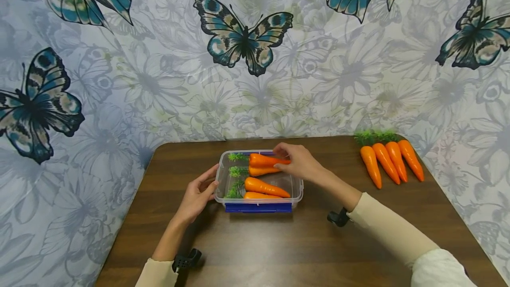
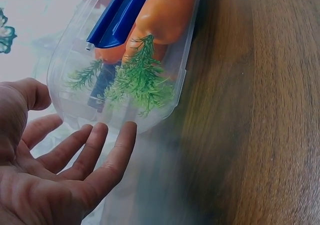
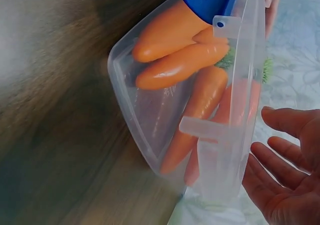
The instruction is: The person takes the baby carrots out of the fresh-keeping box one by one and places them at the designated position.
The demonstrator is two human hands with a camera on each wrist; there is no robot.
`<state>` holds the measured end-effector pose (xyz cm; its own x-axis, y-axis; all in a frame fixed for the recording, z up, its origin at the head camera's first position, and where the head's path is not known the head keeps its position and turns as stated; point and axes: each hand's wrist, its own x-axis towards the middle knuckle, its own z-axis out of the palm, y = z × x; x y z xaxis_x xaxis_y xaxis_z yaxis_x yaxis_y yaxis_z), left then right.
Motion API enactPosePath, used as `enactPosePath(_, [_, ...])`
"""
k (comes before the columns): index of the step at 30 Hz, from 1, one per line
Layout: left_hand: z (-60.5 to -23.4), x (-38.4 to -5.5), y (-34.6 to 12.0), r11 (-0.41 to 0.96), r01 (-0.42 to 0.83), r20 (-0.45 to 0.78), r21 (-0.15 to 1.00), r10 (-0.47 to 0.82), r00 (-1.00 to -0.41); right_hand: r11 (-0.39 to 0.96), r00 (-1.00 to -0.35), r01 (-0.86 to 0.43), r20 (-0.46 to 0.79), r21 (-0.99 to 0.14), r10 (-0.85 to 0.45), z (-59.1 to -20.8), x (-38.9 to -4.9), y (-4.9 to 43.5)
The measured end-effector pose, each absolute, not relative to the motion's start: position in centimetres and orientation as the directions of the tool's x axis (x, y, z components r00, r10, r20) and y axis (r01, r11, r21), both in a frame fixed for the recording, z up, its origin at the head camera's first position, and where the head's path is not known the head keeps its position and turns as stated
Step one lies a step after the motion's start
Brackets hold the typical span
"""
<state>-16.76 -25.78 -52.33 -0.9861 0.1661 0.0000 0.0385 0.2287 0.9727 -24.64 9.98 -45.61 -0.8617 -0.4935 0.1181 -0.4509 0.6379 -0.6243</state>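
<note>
Nearest of all, two cream sleeves [image 1: 396,229] reach in over the brown table [image 1: 271,247], a dark band [image 1: 187,259] at each wrist. Just past them sits the clear container [image 1: 296,199], flat on the wood, its blue latch [image 1: 258,207] facing the person.

Inside, up against that near wall, here's the first carrot [image 1: 260,195], partly hidden by the rim, with a second carrot [image 1: 264,186] slanting just behind it. Leafy tops [image 1: 234,189] point left, tips right.

And on that left end, the left hand [image 1: 199,194]! Its thumb is at the rim, its fingers are long and spread along the end wall, and the container lies directly to its right. The leafy ends are the closest part of the carrots to it, just across the plastic.

Farther in, two more carrots [image 1: 263,161] lie side by side towards the far wall, and there's the right hand [image 1: 300,160], over their narrow ends at the far right corner. From the right wrist, thumb and fingers are loosely parted, nothing plainly held between them; whether a fingertip touches a carrot, you cannot tell.

Well off to the right, near the table's back edge, four loose carrots [image 1: 385,164] lie in a row, greens away from the person. Behind everything, pale floral fabric [image 1: 350,74] with big teal butterflies [image 1: 245,41].
</note>
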Motion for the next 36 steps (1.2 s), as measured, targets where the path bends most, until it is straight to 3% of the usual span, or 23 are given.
enactPosePath(18, [-52.5, -16.6, -26.7, 0.26, 0.025, -0.02, 0.965, 0.168, -0.986, 0.725, -0.839, -0.508, 0.077, -0.465, -0.538, -47.0, -25.1, 6.3])
enactPosePath(26, [-52.7, -16.5, -26.8, 0.27, 0.037, -0.009, 0.962, 0.167, -0.986, 0.762, -0.809, -0.584, 0.129, -0.278, -0.573, -48.3, -24.8, 5.3])
enactPosePath(36, [-52.6, -16.5, -26.9, 0.271, 0.046, 0.001, 0.962, 0.164, -0.986, 0.754, -0.798, -0.603, 0.184, -0.262, -0.574, -48.5, -25.0, 5.3])
